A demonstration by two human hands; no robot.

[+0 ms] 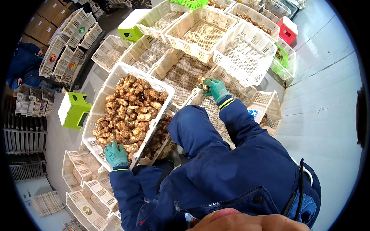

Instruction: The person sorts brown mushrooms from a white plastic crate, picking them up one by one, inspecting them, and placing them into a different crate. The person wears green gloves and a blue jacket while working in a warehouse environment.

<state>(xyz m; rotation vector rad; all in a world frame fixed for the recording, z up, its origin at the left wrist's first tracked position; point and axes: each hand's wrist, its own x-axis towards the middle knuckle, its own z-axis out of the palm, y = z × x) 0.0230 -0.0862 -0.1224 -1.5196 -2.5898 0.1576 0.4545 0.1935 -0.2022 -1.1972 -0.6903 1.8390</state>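
Note:
A white plastic crate (166,86) full of brown and cream thick-stemmed mushrooms (127,112), apparently matsutake, stands before me on the left. My left hand (116,154), in a teal coated glove, lies on the near end of the pile. Its fingertips reach among the mushrooms, so whether it grips one is hidden. In my right hand (215,90), gloved alike, is a single mushroom (203,83), held between thumb and fingers. That hand is over the shared edge of two mesh-bottomed crates; the farther bare-bottomed crate (186,76) lies just beyond it.
Beneath the full crate, darker mushrooms (158,132) fill another container. More white crates (202,31) overlap ahead. Green-and-white stools (75,111) and a red one (287,31) stand around. A person (24,65) is at far left by a loaded cart (86,65). A pale wall (321,86) bounds the right.

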